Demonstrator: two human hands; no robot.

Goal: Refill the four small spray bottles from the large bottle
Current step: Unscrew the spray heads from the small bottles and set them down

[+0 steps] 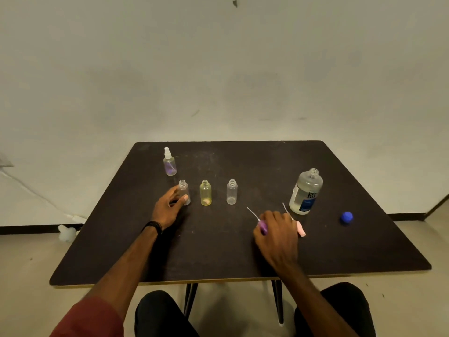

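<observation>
Three uncapped small bottles stand in a row on the dark table point(218, 259): a clear one point(184, 190) on the left, a yellow one point(205, 193) in the middle, a clear one point(231, 192) on the right. My left hand point(170, 206) holds the left clear bottle, thumb against its base. Behind the row stands a fourth small bottle point(169, 162) with its white spray top on. The large open bottle point(306, 192) stands at the right. My right hand point(277, 231) rests on the table, fingers on a purple spray top point(262, 226). A pink spray top point(300, 228) lies beside it.
A blue cap point(346, 217) lies on the table right of the large bottle. White objects point(66, 232) and a cable lie on the floor to the left. My knees sit under the table's near edge.
</observation>
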